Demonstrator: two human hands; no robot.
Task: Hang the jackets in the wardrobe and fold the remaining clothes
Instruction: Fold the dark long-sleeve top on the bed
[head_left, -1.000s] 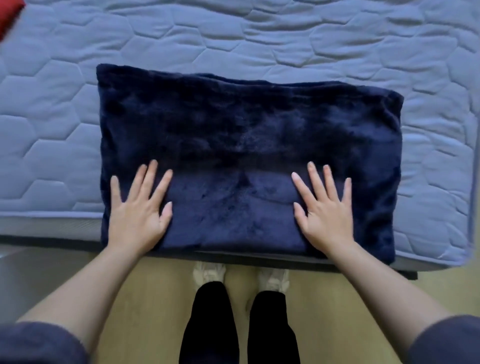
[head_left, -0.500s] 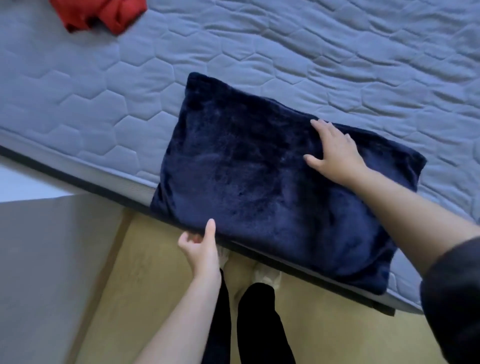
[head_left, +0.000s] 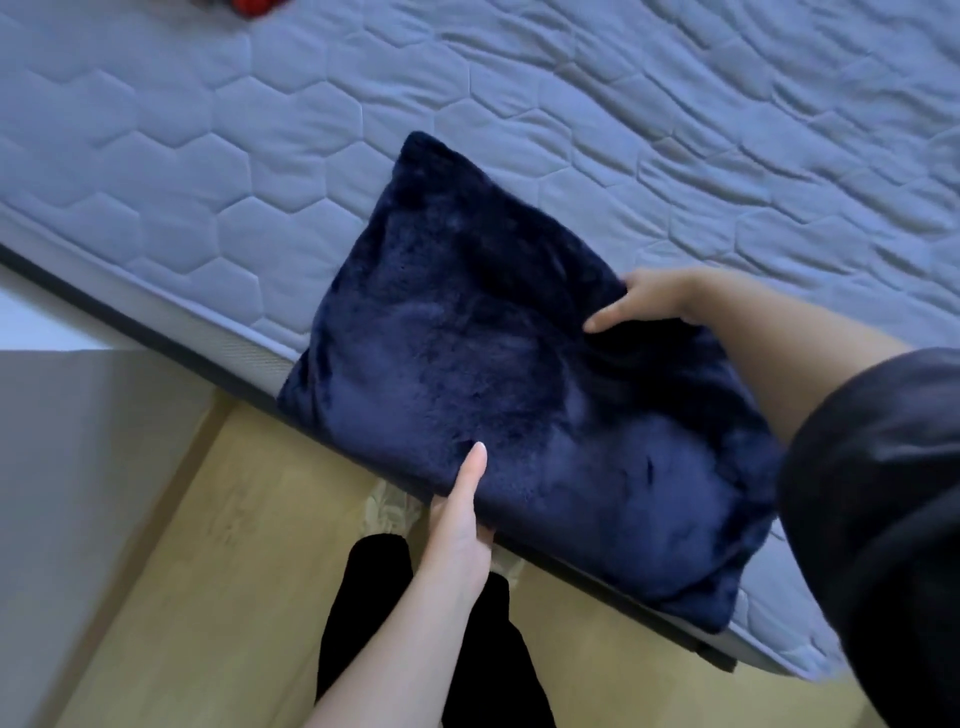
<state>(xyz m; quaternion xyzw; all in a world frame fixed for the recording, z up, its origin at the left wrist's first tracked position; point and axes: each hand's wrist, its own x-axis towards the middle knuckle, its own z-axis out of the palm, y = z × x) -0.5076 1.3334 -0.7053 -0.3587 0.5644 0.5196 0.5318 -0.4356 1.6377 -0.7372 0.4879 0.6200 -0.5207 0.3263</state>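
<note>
Both hands have hold of the folded navy garment (head_left: 509, 395), which lies on the near edge of the mattress (head_left: 208, 156), its front border hanging slightly past that edge. At the mattress's far left a scrap of red cloth (head_left: 254, 6) just shows. The left hand (head_left: 460, 519) comes up from below the mattress edge and pinches the front border: thumb straight on top, fingers tucked beneath and out of sight. The right hand (head_left: 644, 301) grips the side lying further in on the mattress — thumb laid over the plush, fingers hidden under the fold.

I judge the bundle soft, thick and fairly light. It has no stiffness, so it would sag or fall open if lifted by one corner. The pile looks smooth and may slide — the layers are best clamped together at opposite borders, or carried with a palm beneath the middle.
</note>
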